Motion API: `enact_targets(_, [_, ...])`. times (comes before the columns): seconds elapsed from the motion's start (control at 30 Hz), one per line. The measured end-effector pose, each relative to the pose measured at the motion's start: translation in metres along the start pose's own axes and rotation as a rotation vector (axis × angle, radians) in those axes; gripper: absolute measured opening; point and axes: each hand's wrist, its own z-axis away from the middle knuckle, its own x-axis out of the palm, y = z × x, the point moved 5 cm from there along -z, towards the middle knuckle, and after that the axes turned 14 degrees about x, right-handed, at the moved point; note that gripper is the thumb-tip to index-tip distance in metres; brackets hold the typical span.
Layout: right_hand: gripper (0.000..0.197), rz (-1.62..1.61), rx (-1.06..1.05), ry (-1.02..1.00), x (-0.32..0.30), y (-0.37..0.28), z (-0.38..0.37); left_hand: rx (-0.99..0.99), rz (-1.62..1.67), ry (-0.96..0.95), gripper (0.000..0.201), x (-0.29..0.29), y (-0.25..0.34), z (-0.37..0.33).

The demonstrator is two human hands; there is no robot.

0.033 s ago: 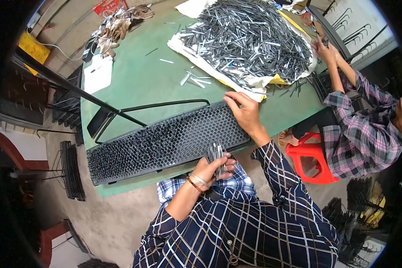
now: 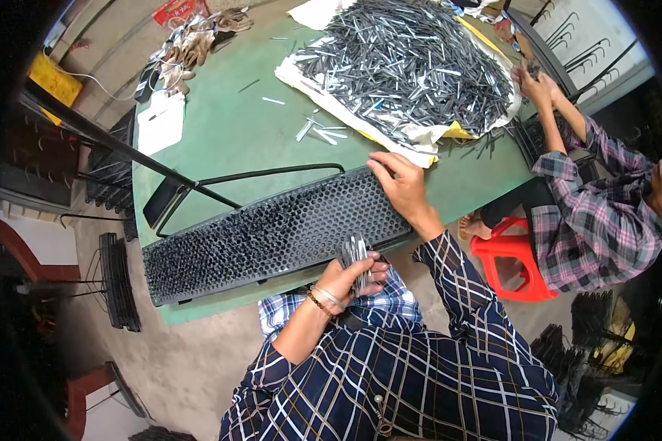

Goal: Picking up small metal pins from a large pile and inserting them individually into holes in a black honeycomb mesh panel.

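A long black panel [image 2: 320, 224] full of small holes lies along the near edge of the table [image 2: 228, 136], its left and middle holes crowded with dark tips, its right part looking barer. The left hand [image 2: 346, 278], just off the panel's near side, is closed around a bundle of thin strips [image 2: 357, 253]. The right hand [image 2: 403, 187] rests at the panel's far right corner, thumb and fingers close together; whether they pinch anything I cannot tell. The bundle looks loose and uneven, so a slack grip could let strips slide out, likely to the floor. Pressing hard on that corner might tip or shift the panel, and a sleeve could snag the tips. Beyond, a heap of strips [image 2: 419, 70] lies on a white sack [image 2: 305, 82]; scattered pieces [image 2: 320, 132] beside it could get swept off.
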Motion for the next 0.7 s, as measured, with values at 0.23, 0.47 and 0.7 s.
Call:
enact_targets(0.23, [0.013, 0.29, -0.239, 0.027, 0.007, -0.011, 0.011, 0.0, -0.045, 0.083, 0.029, -0.005, -0.005, 0.003])
enact_targets(0.47, [0.013, 0.303, -0.246, 0.027, 0.009, -0.013, 0.013, 0.074, -0.019, 0.056, 0.025, -0.005, -0.004, 0.003])
enact_targets(0.7, [0.012, 0.381, -0.187, 0.026, 0.008, -0.009, 0.015, 0.101, -0.03, 0.057, 0.025, -0.001, 0.001, 0.005])
